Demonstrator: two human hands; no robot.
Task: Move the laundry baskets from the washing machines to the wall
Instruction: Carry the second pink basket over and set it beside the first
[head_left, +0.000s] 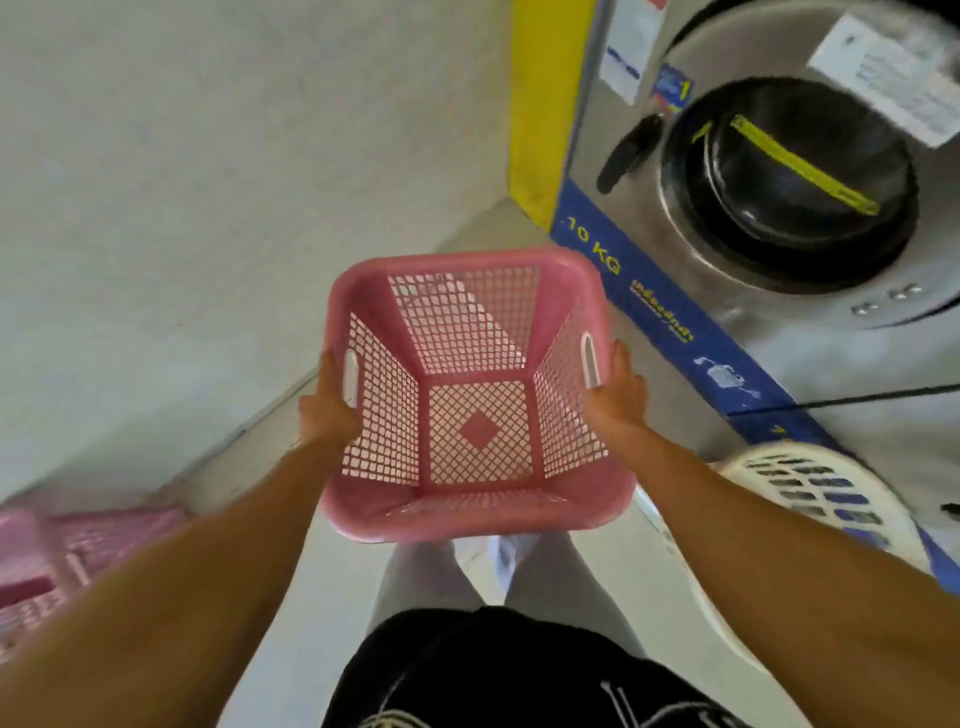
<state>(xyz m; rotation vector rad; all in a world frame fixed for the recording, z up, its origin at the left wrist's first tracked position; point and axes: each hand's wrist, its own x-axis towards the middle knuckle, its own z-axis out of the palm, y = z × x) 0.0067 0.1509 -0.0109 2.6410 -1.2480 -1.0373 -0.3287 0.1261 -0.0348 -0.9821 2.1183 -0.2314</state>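
An empty pink laundry basket (475, 395) with lattice walls hangs in front of me above the floor. My left hand (327, 408) grips its left rim by the handle slot, and my right hand (618, 397) grips the right rim the same way. A white basket (810, 499) stands at the right, beside the foot of the washing machine (779, 218). Another pink basket (72, 561) sits at the lower left against the pale wall (208, 182), blurred and partly behind my left arm.
The washing machine has a round dark door, a blue base strip marked 10 KG and paper stickers. A yellow panel (545, 104) runs up beside it at the corner. Grey floor stretches between wall and machine. My legs and black shorts fill the bottom.
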